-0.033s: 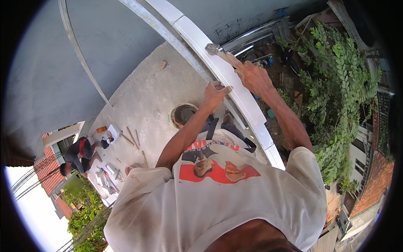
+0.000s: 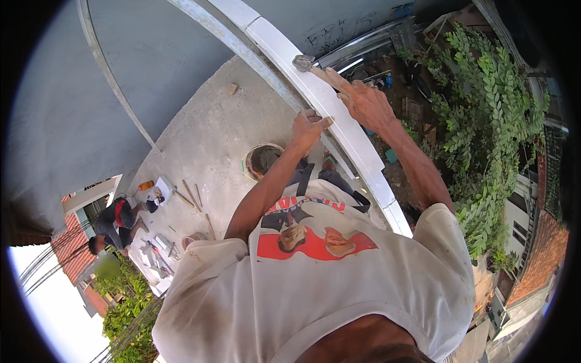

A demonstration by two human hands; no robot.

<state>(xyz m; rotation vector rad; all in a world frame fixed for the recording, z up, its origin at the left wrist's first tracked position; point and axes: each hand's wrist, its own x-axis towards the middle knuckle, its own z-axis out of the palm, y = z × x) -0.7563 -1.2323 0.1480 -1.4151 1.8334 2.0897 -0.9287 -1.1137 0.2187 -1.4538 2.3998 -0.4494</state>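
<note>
— Right hand (image 2: 368, 107), left hand (image 2: 310, 128) and hammer (image 2: 303, 63) have shifted only slightly, along with the whole view. How's the grip?
— Right is wrapped round the hammer, forefinger extended; left has curled fingers, thumb at the left edge of the white block (image 2: 318, 94). Whether it pinches, I can't tell
— And the hammer's head?
— At the block's right edge, farther than both hands

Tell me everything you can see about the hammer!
The hammer has a blocky grey head, metal by its look, and a pale brown, wooden-looking handle. The right hand holds it, one finger lying along the handle. It slants, head toward the upper left, over the white blocks' edge. Whether the head touches them, I can't tell.
</note>
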